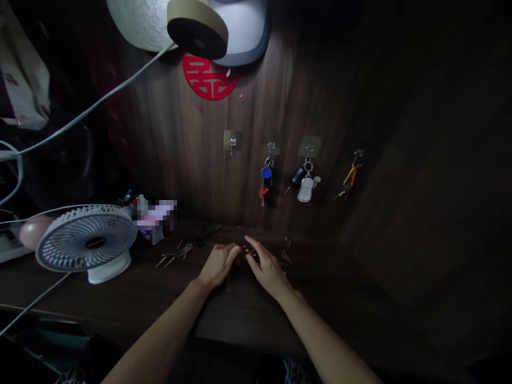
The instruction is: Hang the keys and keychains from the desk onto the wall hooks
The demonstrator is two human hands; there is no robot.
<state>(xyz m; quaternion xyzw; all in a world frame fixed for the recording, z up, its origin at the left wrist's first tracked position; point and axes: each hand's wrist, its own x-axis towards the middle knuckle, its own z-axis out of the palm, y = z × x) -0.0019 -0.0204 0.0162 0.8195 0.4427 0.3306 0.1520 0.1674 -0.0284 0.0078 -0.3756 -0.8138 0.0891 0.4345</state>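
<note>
Both of my hands rest on a dark wooden shelf [240, 314] below a wood-panelled wall. My left hand [218, 265] has its fingers curled and meets my right hand [266, 269] at a small multicoloured key bunch [250, 250] between them. My right fingers pinch over that bunch. A loose set of metal keys [176, 253] lies on the shelf to the left of my left hand. Another small reddish key piece [286, 256] lies just right of my right hand.
Several adhesive hooks are on the wall: one bare hook [232, 142], a blue and red key set [265, 178], a black fob with a white remote [304, 184], and a coloured key bunch [349, 181]. A white desk fan [90, 242] stands left, with cables beside it.
</note>
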